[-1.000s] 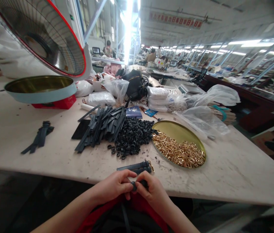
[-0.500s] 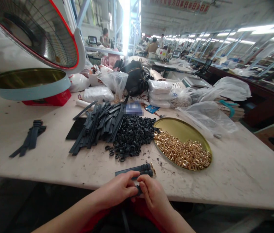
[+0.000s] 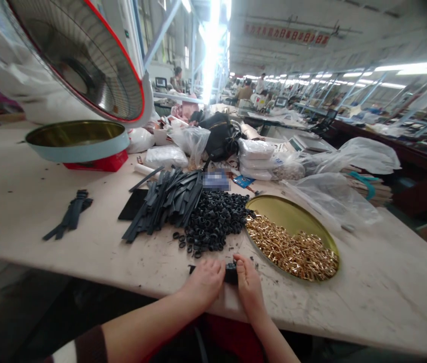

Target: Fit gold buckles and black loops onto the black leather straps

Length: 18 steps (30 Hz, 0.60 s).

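Observation:
My left hand (image 3: 207, 281) is closed over the left part of a small group of black straps (image 3: 231, 274) at the table's front edge. At the other end of these straps, my right hand (image 3: 250, 288) is closed with its thumb up; their buckle ends are hidden. Just beyond my hands lies a heap of small black strap loops (image 3: 213, 224). A pile of loose flat black straps (image 3: 166, 201) spreads to its left. On the right, a round gold tray (image 3: 292, 214) holds many gold-coloured buckles (image 3: 298, 252).
A bundle of straps (image 3: 72, 214) lies on the left of the table (image 3: 115, 262). Behind it, a pale-blue-sided round tin (image 3: 80, 148) rests on a red object (image 3: 102, 162), beneath a fan (image 3: 88, 65). Plastic bags (image 3: 342, 196) and a black bag (image 3: 219, 136) crowd the back. People work far off.
Both hands have moved forward from the table edge onto the straps lying there, and the small dark piece between my fingers is out of sight. The whole view has shifted slightly.

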Available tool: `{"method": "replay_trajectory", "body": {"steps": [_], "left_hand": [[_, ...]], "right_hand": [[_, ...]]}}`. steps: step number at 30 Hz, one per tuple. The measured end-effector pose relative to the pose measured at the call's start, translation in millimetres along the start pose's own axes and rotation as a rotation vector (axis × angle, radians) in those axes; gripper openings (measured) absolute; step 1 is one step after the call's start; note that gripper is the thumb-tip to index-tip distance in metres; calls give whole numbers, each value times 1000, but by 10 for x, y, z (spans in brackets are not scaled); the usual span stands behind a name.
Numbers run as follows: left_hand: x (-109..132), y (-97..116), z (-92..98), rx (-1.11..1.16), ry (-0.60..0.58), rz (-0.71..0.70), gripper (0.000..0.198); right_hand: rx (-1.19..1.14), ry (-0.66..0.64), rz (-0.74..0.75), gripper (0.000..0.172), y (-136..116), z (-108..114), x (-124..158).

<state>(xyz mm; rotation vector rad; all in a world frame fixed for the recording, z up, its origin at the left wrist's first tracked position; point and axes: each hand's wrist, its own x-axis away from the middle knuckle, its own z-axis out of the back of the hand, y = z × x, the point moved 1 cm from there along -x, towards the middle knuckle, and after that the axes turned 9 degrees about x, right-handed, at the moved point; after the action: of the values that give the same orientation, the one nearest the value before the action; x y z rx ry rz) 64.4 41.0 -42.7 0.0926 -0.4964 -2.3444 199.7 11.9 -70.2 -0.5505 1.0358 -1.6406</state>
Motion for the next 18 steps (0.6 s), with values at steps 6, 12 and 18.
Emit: {"method": "replay_trajectory", "body": {"steps": [6, 12, 18], "left_hand": [[-69, 129, 6, -81, -31, 5, 21], [389, -299, 356, -126, 79, 108, 14], [1043, -1635, 1183, -249, 401, 584, 36]], "right_hand": [[-48, 8, -74, 46, 28, -84, 97], [0, -18, -44, 60, 110, 6, 154], [329, -17, 243, 50, 405, -86, 13]]}}
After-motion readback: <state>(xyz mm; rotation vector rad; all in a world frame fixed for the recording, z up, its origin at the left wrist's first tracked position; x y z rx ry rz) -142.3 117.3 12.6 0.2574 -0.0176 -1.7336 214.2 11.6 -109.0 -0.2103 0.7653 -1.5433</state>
